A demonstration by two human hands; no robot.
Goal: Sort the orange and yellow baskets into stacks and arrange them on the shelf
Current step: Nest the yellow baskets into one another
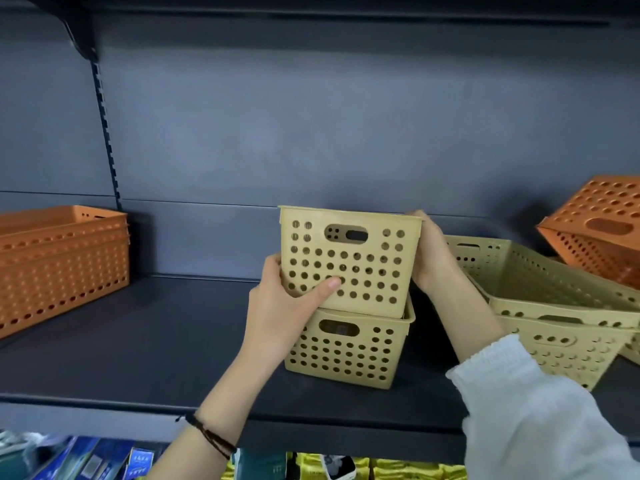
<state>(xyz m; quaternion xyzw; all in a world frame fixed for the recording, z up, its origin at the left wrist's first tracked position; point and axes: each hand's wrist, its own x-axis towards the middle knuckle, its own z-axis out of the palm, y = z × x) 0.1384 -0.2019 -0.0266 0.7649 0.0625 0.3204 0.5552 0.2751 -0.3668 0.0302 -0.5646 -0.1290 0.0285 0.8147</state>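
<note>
A small yellow basket (pixel 360 261) with round holes sits partly nested in a second small yellow basket (pixel 346 355) on the dark shelf (pixel 156 341). My left hand (pixel 287 310) grips the upper basket's lower left corner, thumb across its front. My right hand (pixel 433 258) holds its right side near the rim. To the right lie larger yellow baskets (pixel 554 306), nested and tilted. A stack of orange baskets (pixel 62 261) stands at the far left. Another orange basket (pixel 602 230) lies tipped at the far right.
The grey back panel (pixel 311 133) rises behind the shelf, with a slotted upright (pixel 105 133) at the left. Bare shelf lies between the orange stack and the small yellow baskets. Packaged goods (pixel 346 469) fill the shelf below.
</note>
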